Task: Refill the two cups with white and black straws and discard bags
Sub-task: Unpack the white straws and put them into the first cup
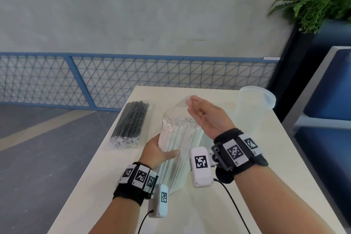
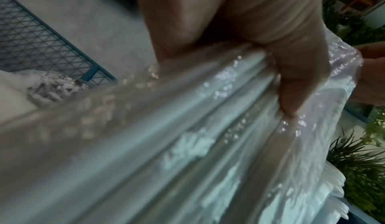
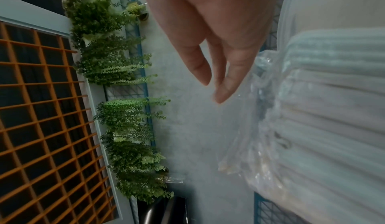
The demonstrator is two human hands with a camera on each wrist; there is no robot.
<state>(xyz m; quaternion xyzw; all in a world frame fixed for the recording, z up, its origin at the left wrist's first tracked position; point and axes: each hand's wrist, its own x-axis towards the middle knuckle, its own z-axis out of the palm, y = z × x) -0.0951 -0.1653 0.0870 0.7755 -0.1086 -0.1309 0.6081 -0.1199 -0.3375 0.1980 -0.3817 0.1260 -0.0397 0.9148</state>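
A clear bag of white straws [image 1: 178,144] stands tilted on the cream table [image 1: 117,186], its lower end on the tabletop. My left hand [image 1: 161,151] grips the bag around its middle; the left wrist view shows the thumb pressed into the crinkled bag of white straws [image 2: 208,137]. My right hand [image 1: 201,114] hovers open beside the bag's loose top, fingers straight; its fingertips [image 3: 220,94] lie next to the bag of white straws [image 3: 323,112], and contact is unclear. A sealed bag of black straws [image 1: 131,123] lies flat at the table's left. One clear plastic cup [image 1: 252,106] stands at the right.
A blue mesh fence [image 1: 133,78] and grey wall run behind the table. A fern in a dark planter [image 1: 322,0] and a blue-and-white cabinet [image 1: 326,100] stand at the right. Grey floor lies to the left of the table.
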